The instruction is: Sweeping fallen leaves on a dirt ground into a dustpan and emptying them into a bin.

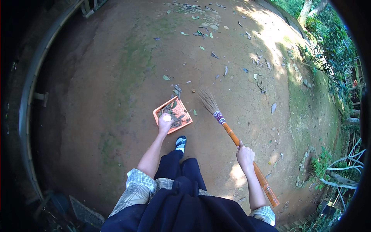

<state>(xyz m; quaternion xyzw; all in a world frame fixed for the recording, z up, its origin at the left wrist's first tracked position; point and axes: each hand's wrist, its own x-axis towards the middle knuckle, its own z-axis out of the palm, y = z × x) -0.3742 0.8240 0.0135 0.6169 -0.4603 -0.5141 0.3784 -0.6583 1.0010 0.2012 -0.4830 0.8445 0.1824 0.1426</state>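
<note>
My left hand [164, 124] grips the upright handle of an orange plastic dustpan [181, 108]; only the handle's pale round top [167, 118] shows above my fist. Dry brown leaves and a few green ones [174, 104] lie inside the pan. Just past its far edge a small clump of dry leaves [176, 90] rests on the ground. In my right hand [245, 155] is a stick broom with a bamboo handle [231, 134]. Purple and white binding [219, 117] holds its thin bristles [209, 100], which fan out to the right of the pan, apart from it.
Packed, cracked earth [95, 95] spreads around me, with scattered leaves [214, 55] ahead and to the right. A patch of set stones [210, 18] lies at the far side. Along the left runs a long rail [29, 87]; shrubs [327, 49] border the right. My sandalled foot [181, 142] is near the pan.
</note>
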